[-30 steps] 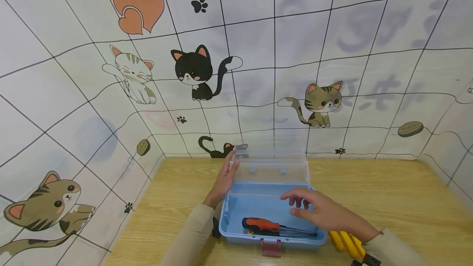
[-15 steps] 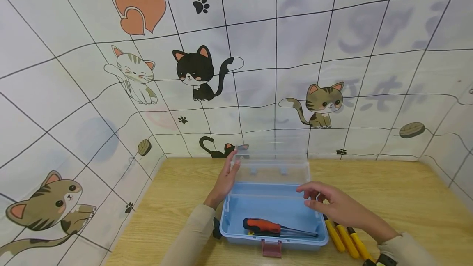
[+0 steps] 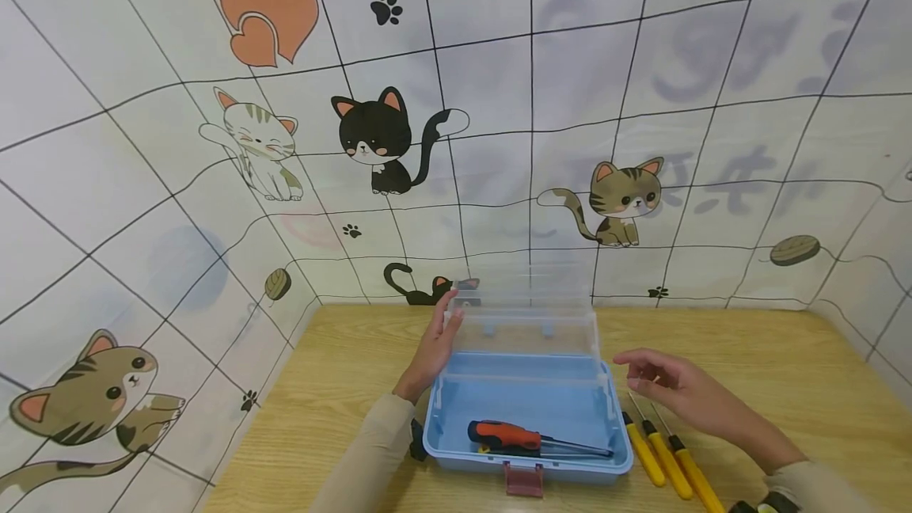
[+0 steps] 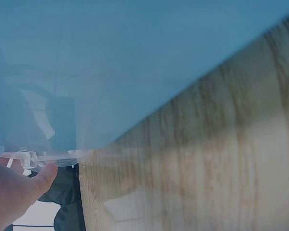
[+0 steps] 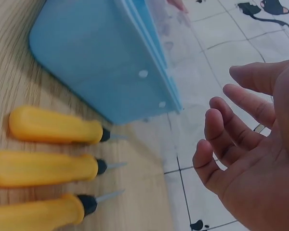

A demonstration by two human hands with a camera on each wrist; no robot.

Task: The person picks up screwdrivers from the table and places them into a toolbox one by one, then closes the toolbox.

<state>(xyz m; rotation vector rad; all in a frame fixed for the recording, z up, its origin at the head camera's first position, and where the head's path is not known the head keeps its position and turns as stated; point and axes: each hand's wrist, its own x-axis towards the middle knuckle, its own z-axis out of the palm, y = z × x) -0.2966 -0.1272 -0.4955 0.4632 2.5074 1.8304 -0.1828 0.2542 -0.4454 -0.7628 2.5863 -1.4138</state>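
Wall (image 3: 484, 22): standing behind everything, white with a black line grid, showing cartoon cats (image 3: 375, 141) and an orange heart (image 3: 295, 14)
Table (image 3: 755, 362): wood grain, carrying the box and the loose tools
Blue box (image 3: 527, 402): sitting open on the table in front of the person, bare blue floor showing over most of its inside
Clear lid (image 3: 523, 335): standing raised at the box's back edge, wall and table showing through it
Left hand (image 3: 431, 348): pinching the lid's left edge, thumb resting on the near side, fingers reaching behind
Right hand (image 3: 677, 390): hovering right of the box, fingers loosely bent and spread a little, palm bare, touching neither box nor tools
Yellow-handled tools (image 3: 670, 465): three, lying side by side on the table just right of the box, thin metal shafts pointing away from the person, black collars at the handles
Orange-and-black screwdriver (image 3: 509, 435): lying inside the box along the front wall, handle pointing left, shaft pointing right
Second tool (image 3: 518, 453): lying against the screwdriver's near side, mostly hidden, type not readable
Latch (image 3: 523, 480): pinkish brown, hanging at the middle of the box front
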